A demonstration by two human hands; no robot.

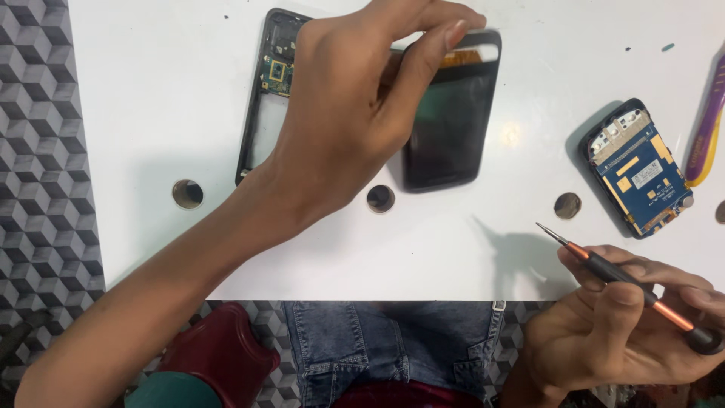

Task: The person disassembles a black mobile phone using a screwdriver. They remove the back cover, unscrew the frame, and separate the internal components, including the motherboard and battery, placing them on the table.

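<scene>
screen (451, 125), dark and glassy, flat on white table (166, 98), long axis running away from table's near edge, top end slightly tilted right. touching it from above: left hand (340, 121), fingers curled, thumb (430, 64) and fingertips pinched on screen's upper left edge. just left of screen, partly under same hand: black frame (260, 98) with green board showing at its top, long axis parallel to screen. well right of screen: blue board (638, 170), lying apart. below and right of screen, off table's near edge: right hand (627, 325), palm up, half closed around screwdriver (627, 276), tip aimed up-left toward screen. nearer to screen: left hand, already on it. yellow-purple tool (706, 136) at far right.
</scene>
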